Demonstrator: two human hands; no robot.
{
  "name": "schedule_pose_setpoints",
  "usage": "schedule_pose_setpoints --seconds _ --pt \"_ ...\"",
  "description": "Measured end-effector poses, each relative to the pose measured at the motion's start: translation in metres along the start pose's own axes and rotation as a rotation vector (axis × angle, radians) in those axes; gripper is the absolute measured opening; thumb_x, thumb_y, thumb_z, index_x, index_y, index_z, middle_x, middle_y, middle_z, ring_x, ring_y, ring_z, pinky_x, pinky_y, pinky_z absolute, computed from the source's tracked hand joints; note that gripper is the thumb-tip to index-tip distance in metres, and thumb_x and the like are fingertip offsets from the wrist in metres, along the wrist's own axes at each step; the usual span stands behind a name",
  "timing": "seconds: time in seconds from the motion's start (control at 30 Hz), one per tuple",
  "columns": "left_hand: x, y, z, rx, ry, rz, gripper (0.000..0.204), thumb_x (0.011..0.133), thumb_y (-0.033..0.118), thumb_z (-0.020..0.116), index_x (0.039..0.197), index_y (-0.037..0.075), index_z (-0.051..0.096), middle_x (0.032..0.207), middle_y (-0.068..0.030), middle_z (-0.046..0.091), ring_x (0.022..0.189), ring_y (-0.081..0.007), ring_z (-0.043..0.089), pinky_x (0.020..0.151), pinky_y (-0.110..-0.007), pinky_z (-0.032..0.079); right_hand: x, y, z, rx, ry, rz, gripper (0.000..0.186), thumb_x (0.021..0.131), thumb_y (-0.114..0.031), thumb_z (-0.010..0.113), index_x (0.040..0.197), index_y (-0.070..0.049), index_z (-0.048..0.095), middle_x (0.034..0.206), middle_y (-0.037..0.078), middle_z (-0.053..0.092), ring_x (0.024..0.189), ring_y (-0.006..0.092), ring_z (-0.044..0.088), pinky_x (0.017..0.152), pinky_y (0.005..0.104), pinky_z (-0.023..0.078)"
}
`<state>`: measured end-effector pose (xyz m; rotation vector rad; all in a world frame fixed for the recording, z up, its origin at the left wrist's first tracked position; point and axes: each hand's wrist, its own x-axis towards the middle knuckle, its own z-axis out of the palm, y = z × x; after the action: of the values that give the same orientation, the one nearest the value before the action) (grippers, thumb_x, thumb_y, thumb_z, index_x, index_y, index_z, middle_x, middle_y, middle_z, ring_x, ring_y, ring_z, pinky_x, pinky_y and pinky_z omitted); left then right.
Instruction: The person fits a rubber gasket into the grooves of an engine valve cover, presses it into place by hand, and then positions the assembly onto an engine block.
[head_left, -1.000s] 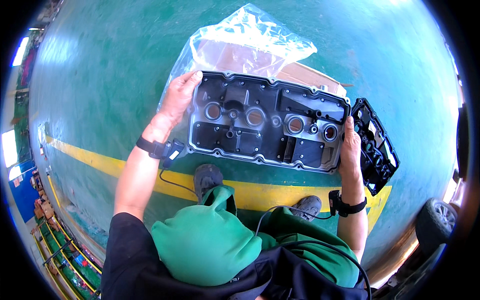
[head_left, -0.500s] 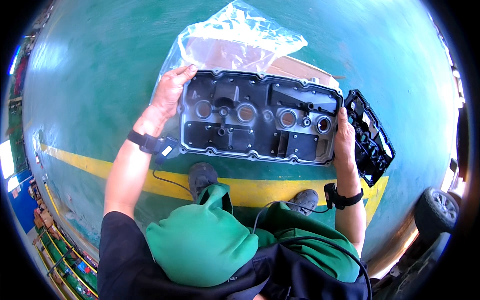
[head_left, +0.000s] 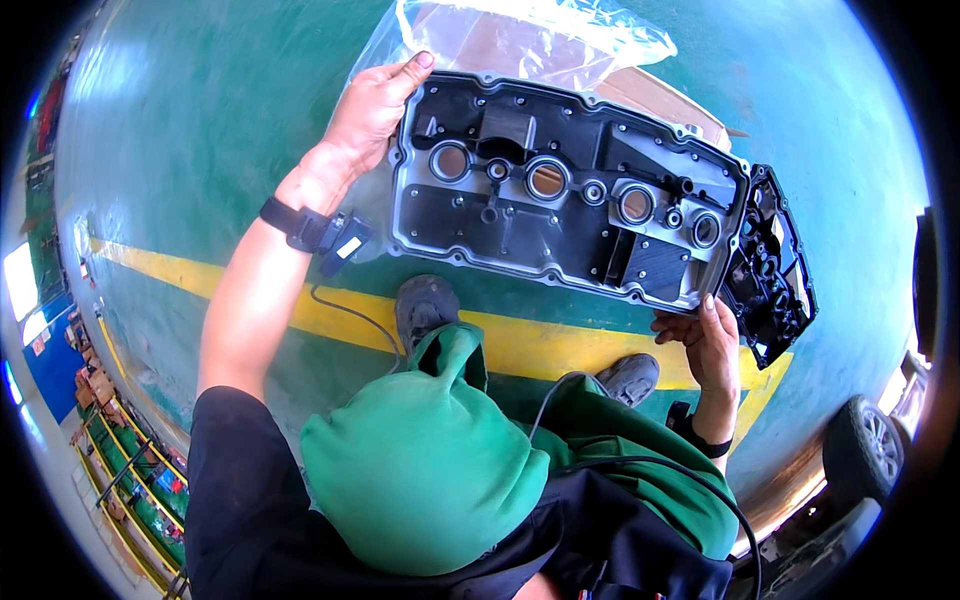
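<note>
A black engine valve cover (head_left: 560,235) is held up in front of me, its inner side with round holes, ribs and small screws facing me. Its left end is gripped by my left hand (head_left: 372,112), thumb over the upper left corner and the fingers hidden behind. At the lower right corner, my right hand (head_left: 712,345) has its thumb against the rim, with the other fingers curled below the edge. The cover slants, its right end lower than its left. Partly behind that right end, a second black valve cover (head_left: 780,275) stands over the floor.
Beyond the held cover lie a clear plastic bag (head_left: 540,45) and an opened cardboard box (head_left: 668,105). A yellow line (head_left: 180,275) crosses the green floor near my shoes (head_left: 428,305). A car wheel (head_left: 868,445) is at the right. A cable runs across my lap.
The held valve cover has moved up and right, and its right end has tilted down. My right hand has slid from the right side to the lower right corner.
</note>
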<state>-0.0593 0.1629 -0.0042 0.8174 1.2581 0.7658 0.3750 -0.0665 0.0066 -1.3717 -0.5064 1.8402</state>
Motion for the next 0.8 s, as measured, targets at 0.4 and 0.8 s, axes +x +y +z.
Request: schedule_pose_setpoints --seconds 0.4,0.8 --pt "-0.112 -0.013 -0.018 0.156 0.157 -0.144 0.047 0.104 0.048 0.058 0.116 0.003 0.067 0.098 -0.0012 0.068 0.085 -0.0112 0.063 0.065 -0.023 0.047 -0.002 0.004 0.008 0.073 0.145 -0.069 0.027 0.110 -0.025 0.052 0.106 0.000 0.061 0.085 0.014 0.071 0.068 0.0188 0.068 0.060 0.0314 0.055" --pt "-0.150 -0.055 -0.001 0.246 -0.005 -0.102 0.026 0.104 0.031 0.064 0.105 0.005 0.064 0.077 -0.0012 0.063 0.065 -0.0098 0.059 0.060 -0.023 0.048 0.001 0.011 0.020 0.016 0.155 -0.123 0.018 0.097 -0.014 0.072 0.103 0.001 0.064 0.084 0.011 0.071 0.067 0.0155 0.065 0.059 0.0288 0.054"
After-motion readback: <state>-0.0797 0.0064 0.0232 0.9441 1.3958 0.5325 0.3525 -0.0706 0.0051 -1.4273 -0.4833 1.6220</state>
